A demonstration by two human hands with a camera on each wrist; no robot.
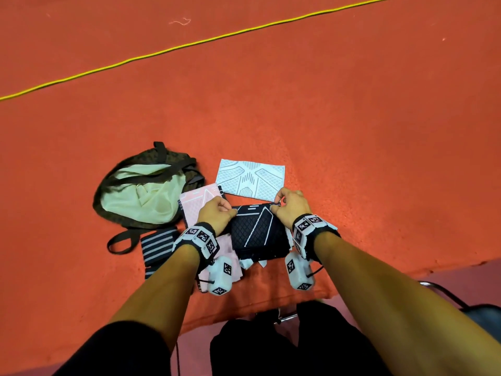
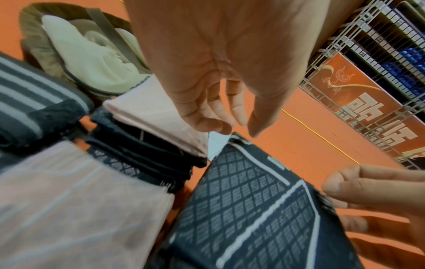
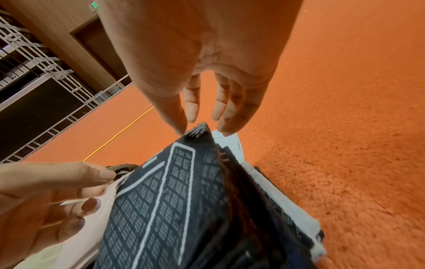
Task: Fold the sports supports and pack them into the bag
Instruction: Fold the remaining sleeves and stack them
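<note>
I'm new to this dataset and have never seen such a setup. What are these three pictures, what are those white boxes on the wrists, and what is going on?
No robot here: a person wears three cameras. One picture looks down from the head; the other two come from the white boxes strapped at each wrist, looking along the fingers. The left hand and right hand each pinch a far corner of a black knitted sports support with white lines, apparently folding it. On the orange carpet lie a pink support, a white patterned support, a grey-striped black band and an open dark bag with pale lining.
</note>
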